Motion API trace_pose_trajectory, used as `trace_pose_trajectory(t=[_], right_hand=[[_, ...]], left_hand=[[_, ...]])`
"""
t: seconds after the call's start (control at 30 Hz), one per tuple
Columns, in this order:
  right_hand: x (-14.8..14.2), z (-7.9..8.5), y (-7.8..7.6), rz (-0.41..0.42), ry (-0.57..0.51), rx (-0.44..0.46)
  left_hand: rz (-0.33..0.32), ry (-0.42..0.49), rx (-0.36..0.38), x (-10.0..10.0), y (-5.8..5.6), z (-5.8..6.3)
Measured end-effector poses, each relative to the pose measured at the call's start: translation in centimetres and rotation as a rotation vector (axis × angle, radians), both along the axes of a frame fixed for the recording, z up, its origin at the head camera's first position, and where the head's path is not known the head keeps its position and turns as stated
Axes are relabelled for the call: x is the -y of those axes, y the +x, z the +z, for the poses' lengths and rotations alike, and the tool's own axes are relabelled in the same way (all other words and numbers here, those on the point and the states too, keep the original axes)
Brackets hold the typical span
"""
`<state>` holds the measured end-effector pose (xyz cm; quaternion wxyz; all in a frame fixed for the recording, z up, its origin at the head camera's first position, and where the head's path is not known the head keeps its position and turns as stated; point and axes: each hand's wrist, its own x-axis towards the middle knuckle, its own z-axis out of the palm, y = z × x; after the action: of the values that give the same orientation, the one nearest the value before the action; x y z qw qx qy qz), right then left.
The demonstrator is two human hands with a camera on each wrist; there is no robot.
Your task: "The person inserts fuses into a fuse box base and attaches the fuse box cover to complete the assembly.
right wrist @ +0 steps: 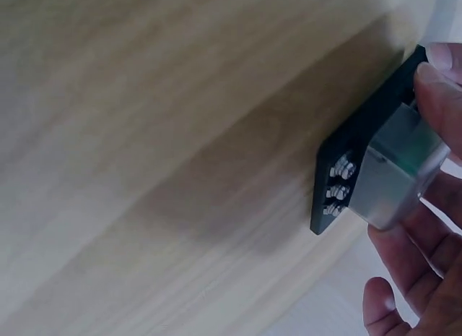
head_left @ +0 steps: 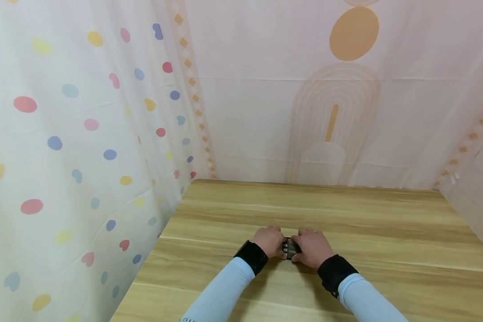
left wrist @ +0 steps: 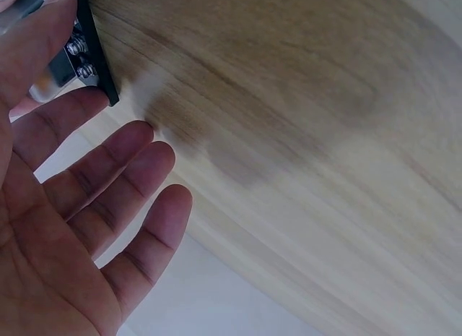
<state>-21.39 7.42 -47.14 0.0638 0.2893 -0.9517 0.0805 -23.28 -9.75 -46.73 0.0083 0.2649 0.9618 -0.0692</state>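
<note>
Near the middle of the wooden table (head_left: 225, 223), both hands meet at a small device with a black base plate (right wrist: 339, 148), a shiny box-shaped cover (right wrist: 393, 177) and several screw terminals along one end. My left hand (head_left: 269, 241) pinches the terminal end between thumb and index finger; its other fingers are spread apart in the left wrist view. From the opposite side my right hand (head_left: 315, 248) grips the cover and far end, with thumb and fingertips on it. Seen from the right wrist, the device is tilted close over the tabletop. Its right end is partly hidden by fingers.
A dotted curtain (head_left: 92, 179) hangs along the table's left side. Behind the far edge is a pale pink curtain (head_left: 245, 112) with an arch print. Black bands (head_left: 252, 257) circle both wrists, over light blue sleeves (head_left: 225, 290).
</note>
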Motion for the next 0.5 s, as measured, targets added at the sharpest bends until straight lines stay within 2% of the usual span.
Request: trace_pose_trajectory(t=[0.13,0.5], right_hand=[[-0.02,-0.04,0.00,-0.017,-0.014,0.025],[0.00,-0.14,-0.12,-0.024,-0.020,0.026]], left_hand=[[-0.003,0.002,0.003,0.00,0.01,-0.12],[-0.003,0.018,0.004,0.00,0.09,0.18]])
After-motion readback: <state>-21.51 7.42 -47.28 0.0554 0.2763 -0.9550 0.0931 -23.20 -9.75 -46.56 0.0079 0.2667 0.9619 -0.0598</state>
